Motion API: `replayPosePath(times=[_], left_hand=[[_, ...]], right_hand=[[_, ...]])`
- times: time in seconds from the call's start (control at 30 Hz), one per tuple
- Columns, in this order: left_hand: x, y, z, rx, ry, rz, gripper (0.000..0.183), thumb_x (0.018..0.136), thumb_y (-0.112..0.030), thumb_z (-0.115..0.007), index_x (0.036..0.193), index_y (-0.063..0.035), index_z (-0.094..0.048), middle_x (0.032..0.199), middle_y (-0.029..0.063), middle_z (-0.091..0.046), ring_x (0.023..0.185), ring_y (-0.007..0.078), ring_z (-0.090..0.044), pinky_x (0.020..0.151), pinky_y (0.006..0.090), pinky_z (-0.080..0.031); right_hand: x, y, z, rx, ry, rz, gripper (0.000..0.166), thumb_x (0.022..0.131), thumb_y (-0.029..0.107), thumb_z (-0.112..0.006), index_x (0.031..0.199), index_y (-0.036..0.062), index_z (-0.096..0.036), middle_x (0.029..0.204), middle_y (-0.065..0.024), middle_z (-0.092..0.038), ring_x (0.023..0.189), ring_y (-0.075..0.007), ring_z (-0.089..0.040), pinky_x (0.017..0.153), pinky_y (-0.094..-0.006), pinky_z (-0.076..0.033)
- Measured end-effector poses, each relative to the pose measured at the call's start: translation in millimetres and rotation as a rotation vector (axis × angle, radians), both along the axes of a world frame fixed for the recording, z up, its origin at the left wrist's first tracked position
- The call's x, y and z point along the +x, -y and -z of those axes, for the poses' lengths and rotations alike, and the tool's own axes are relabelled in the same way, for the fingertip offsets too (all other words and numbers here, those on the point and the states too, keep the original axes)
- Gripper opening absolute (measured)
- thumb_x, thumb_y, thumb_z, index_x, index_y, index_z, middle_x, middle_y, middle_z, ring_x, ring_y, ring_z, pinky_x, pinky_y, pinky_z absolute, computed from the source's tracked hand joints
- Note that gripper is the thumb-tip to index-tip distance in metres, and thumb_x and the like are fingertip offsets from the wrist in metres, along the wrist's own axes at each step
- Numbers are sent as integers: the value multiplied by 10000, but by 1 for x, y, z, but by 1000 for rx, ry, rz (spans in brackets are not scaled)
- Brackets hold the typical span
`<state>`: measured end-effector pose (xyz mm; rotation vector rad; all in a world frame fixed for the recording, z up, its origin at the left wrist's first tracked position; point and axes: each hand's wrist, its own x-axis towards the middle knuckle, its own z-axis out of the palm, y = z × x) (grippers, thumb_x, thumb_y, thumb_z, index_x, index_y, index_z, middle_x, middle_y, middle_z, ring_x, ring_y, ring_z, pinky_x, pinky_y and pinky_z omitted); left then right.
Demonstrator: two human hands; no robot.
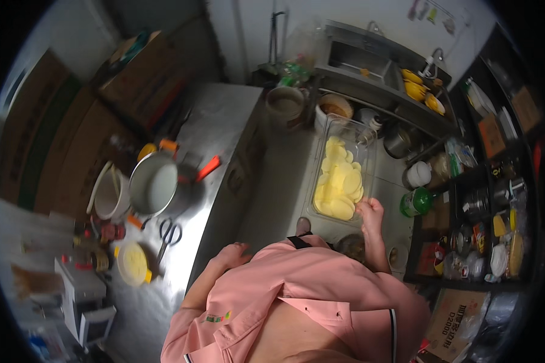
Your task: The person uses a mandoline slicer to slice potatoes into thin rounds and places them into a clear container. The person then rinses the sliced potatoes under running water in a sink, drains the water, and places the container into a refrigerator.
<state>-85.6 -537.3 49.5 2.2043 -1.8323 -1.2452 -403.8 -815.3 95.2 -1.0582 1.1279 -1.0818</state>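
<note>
Before me is a clear plastic food container (370, 159) with pale yellow slices (345, 177) in it, apparently potato. My right hand (371, 212) is at its near right corner, thumb and fingers closed on the rim beside the slices. What bears the container's weight is hidden. My left hand (234, 255) hangs by my body near the edge of the steel worktable (227, 102). It appears to hold nothing, and its fingers are loosely apart.
On the worktable stand a deep metal pot (154, 186), a white bucket (111, 195), scissors (169, 233), a red-handled tool (208, 169) and a yellow-handled bowl (133, 264). A steel sink (361, 61) is ahead, with buckets below. Loaded black shelving (454, 213) lines my right; a green bottle (415, 202) stands beside it.
</note>
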Motion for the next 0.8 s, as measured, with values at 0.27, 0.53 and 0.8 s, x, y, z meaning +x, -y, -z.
replayPosePath(times=[0.27, 0.53, 0.8], left_hand=[[-12, 278, -25, -234, -164, 24, 447, 814, -296, -517, 1149, 0, -502, 1077, 208, -551, 990, 324, -538, 847, 376, -430], [8, 441, -14, -173, -279, 101, 436, 815, -275, -566, 1167, -25, -504, 1052, 192, -575, 919, 286, -588, 774, 350, -466], [51, 634, 7, -126, -330, 248, 440, 819, -272, -556, 1180, -30, -489, 1069, 184, -574, 935, 318, -574, 794, 366, -453]], right_hand=[[-25, 169, 34, -70, -28, 237, 80, 691, -59, -514, 732, -12, -565, 664, -12, -555, 554, -66, -465, 506, -194, -363], [-20, 304, 27, 1, -29, 221, 50, 696, -47, -526, 683, 0, -537, 659, 12, -532, 572, -52, -459, 518, -192, -367], [16, 439, 18, -8, -119, 291, 108, 696, -34, -523, 626, 37, -482, 657, -2, -524, 553, -66, -447, 492, -206, -356]])
